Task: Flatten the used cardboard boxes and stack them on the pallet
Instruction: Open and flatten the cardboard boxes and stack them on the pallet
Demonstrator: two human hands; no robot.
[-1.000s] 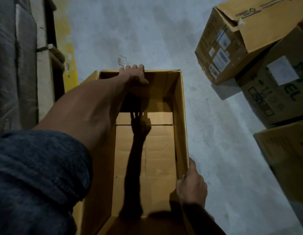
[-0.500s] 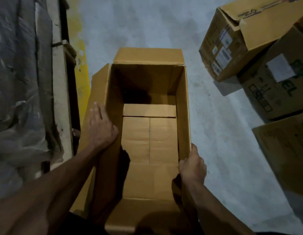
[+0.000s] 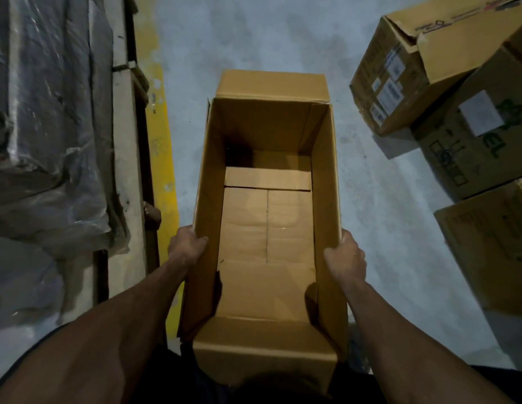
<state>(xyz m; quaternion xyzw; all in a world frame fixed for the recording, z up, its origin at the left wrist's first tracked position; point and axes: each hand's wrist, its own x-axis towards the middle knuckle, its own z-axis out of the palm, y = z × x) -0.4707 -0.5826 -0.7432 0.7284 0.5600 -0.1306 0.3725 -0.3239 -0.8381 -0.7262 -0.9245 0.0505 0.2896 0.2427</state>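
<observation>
The pale grey concrete floor (image 3: 254,39) carries everything in view. At the left stands a wooden pallet (image 3: 122,170) loaded with grey plastic-wrapped goods (image 3: 49,112); no flattened cardboard is visible on it. At the right, a group of brown printed cardboard boxes (image 3: 458,126) remains unflattened and is partly cut off by the frame edge. At centre, the long brown open-topped cardboard box (image 3: 268,217) is erect, its bottom flaps closed; flattening appears not yet begun. The left hand (image 3: 186,246) grips the left wall rim; the right hand (image 3: 345,260) grips the right wall rim. The fingers outside the walls are hidden.
</observation>
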